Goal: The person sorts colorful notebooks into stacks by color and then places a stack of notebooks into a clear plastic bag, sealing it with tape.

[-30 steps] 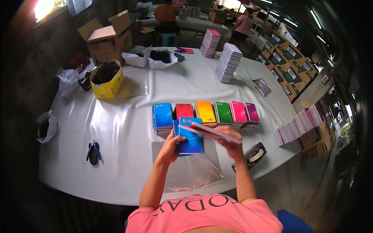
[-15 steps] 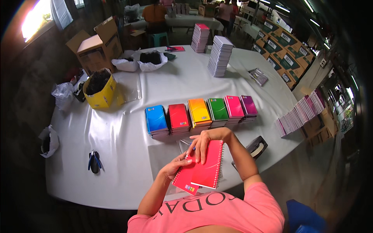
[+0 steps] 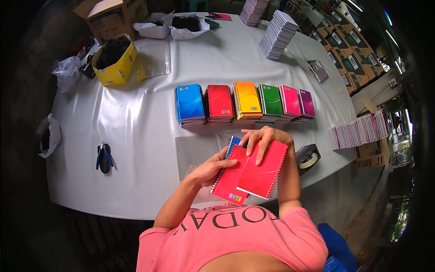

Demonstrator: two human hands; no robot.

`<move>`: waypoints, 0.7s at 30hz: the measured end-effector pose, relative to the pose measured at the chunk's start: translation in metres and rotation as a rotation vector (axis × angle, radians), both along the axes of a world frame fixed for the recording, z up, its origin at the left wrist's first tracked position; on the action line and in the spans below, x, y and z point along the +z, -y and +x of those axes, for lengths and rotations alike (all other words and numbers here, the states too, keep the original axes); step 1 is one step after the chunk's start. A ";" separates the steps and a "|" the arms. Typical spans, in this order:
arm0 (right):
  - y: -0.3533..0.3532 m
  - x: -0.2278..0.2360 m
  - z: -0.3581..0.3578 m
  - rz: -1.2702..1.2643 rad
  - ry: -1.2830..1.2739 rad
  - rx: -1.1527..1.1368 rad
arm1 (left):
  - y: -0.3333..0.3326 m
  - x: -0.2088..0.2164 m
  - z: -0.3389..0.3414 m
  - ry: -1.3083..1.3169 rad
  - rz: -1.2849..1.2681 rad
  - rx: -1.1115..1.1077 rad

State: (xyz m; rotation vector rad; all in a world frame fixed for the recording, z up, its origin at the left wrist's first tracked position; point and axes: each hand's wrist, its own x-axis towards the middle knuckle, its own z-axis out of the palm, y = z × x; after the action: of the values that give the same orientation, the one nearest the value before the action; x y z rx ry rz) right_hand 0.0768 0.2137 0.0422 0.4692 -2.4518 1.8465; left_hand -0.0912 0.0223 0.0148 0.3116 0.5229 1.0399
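My left hand (image 3: 209, 169) grips a red spiral-bound notebook (image 3: 230, 182), thumb on its cover. The blue corner of another notebook (image 3: 232, 143) peeks out behind it. A second red notebook (image 3: 268, 173) overlaps the first on the right, its wire spiral facing outward. My right hand (image 3: 266, 139) bends over its top edge, fingers lying on the cover. Just beyond my hands stand short notebook stacks in a row: blue (image 3: 189, 102), red (image 3: 220, 100), yellow (image 3: 247, 99), green (image 3: 271, 100), pink (image 3: 290, 100) and purple (image 3: 306, 103).
Clear plastic (image 3: 192, 147) lies under my hands. A black tape dispenser (image 3: 308, 159) sits beside my right forearm, and pliers (image 3: 104, 158) lie at left. A yellow container (image 3: 120, 69) holds black wire-like pieces. Tall notebook piles (image 3: 278, 36) and cartons (image 3: 351, 54) stand farther off.
My view has tilted down, so the table appears higher. The upper red notebook has slid rightward across the other, and more of the blue one shows behind.
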 end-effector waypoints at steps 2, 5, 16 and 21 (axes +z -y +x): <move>0.001 0.001 0.002 0.051 0.039 -0.017 | 0.000 -0.003 0.000 -0.047 0.008 -0.004; 0.009 0.012 -0.001 0.102 0.114 -0.056 | 0.001 -0.003 -0.004 -0.034 -0.020 0.054; 0.024 0.016 -0.024 0.519 0.123 -0.569 | 0.005 -0.012 -0.004 -0.151 -0.006 0.173; -0.032 -0.020 -0.020 0.838 0.429 -0.951 | -0.002 -0.033 -0.023 -0.169 -0.047 0.222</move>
State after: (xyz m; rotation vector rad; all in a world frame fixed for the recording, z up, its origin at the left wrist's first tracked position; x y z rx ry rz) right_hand 0.0569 0.2452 0.0226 -1.0305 -2.7847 0.5497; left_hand -0.1142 0.0245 -0.0178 0.3058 0.7458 1.2203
